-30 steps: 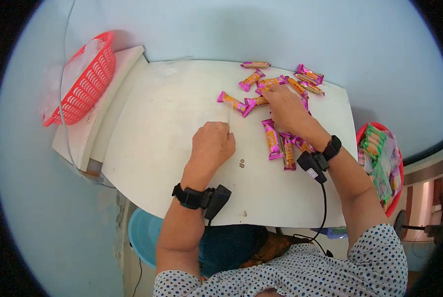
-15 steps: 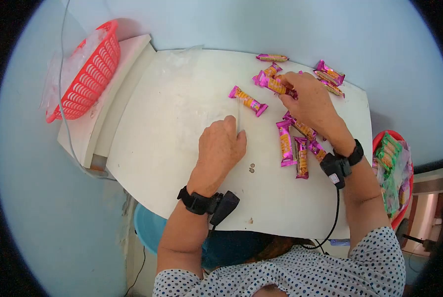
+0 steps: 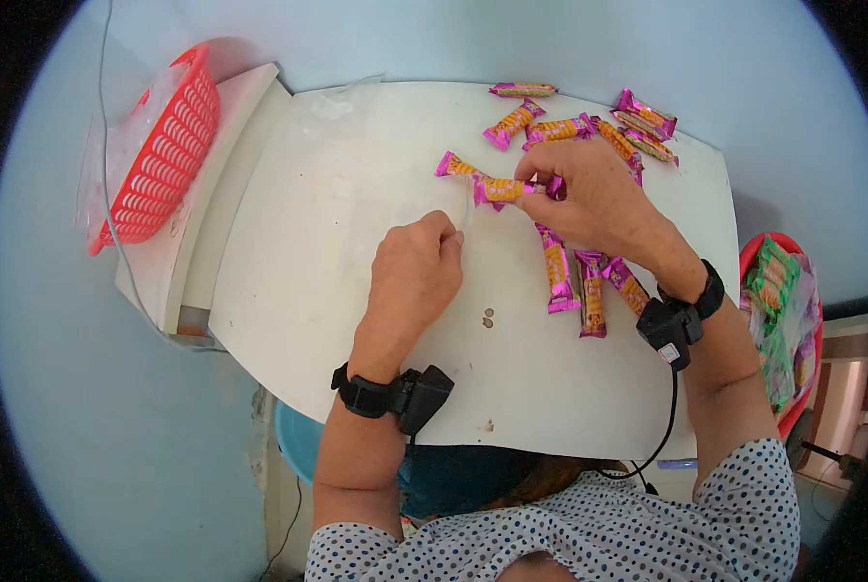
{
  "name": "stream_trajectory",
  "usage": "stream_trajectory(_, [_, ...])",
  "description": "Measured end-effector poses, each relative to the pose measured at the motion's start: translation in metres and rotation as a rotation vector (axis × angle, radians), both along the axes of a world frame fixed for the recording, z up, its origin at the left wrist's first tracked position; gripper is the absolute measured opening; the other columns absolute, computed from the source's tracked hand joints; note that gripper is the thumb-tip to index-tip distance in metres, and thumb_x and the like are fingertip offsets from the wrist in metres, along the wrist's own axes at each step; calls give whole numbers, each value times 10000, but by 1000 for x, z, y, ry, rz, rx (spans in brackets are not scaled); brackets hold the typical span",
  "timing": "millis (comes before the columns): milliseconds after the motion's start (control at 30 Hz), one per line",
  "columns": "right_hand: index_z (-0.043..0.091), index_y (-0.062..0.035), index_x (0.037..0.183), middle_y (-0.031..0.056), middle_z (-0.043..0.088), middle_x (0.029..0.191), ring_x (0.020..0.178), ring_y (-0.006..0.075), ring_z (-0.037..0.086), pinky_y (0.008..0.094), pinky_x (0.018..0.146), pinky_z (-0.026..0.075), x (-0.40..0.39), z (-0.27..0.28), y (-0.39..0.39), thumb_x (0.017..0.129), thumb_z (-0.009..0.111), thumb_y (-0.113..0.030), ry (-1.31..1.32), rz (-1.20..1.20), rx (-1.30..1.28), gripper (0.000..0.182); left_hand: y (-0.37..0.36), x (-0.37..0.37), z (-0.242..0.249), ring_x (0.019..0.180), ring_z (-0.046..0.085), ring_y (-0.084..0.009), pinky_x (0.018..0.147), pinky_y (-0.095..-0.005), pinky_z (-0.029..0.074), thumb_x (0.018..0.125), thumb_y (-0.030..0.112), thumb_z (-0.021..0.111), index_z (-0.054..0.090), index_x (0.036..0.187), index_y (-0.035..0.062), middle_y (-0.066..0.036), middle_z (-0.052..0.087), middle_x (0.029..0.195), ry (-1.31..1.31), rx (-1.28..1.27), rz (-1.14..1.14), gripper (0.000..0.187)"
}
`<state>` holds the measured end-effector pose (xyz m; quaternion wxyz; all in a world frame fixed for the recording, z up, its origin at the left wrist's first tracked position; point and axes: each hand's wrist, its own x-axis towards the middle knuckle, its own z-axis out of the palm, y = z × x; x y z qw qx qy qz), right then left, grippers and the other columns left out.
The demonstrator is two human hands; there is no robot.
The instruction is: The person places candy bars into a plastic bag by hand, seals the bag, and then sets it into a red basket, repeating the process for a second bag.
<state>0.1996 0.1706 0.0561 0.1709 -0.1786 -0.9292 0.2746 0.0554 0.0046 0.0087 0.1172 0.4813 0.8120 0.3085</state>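
My right hand (image 3: 589, 189) pinches the end of a snack bar in a pink and yellow wrapper (image 3: 500, 189). This held packet overlaps another wrapped snack bar (image 3: 457, 166) behind it on the table. To the left, my left hand (image 3: 417, 264) has its thumb and fingers pressed together on what looks like a clear plastic bag (image 3: 470, 206), of which only a faint edge shows. More wrapped snack bars (image 3: 591, 296) lie below my right hand, and several others (image 3: 558, 129) lie beyond it.
A pink-red plastic basket (image 3: 170, 155) with clear plastic bags stands on a white ledge (image 3: 216, 179) at the left. At the right is a red basket (image 3: 814, 388) of green packets (image 3: 773, 281). Clear plastic (image 3: 342, 102) lies at the white table's (image 3: 289, 262) back edge. A cable (image 3: 114, 194) hangs at left.
My right hand has brought the held snack bar left and slightly down, away from the pile, over the single bar. My left hand has shifted slightly left in view.
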Motion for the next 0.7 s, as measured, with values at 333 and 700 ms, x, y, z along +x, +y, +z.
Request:
stream_trajectory(333, [722,2,936,76,626,666,574,140,535,286,544,418,0,-2,-5,783,710,-197,-22,52,-172,251,1,-2,6,564,526,-203,569,-363,439,923,122,559,597,860,-39,-162,574,635,-129,74,83,177])
stream_trajectory(700, [722,-15,936,187,667,718,607,242,637,378,608,496,-10,-22,-16,829,672,-215,-35,83,-306,232,5,13,11,529,493,-187,543,-336,428,916,96,601,585,847,-15,-134,538,615,-131,258,33,131])
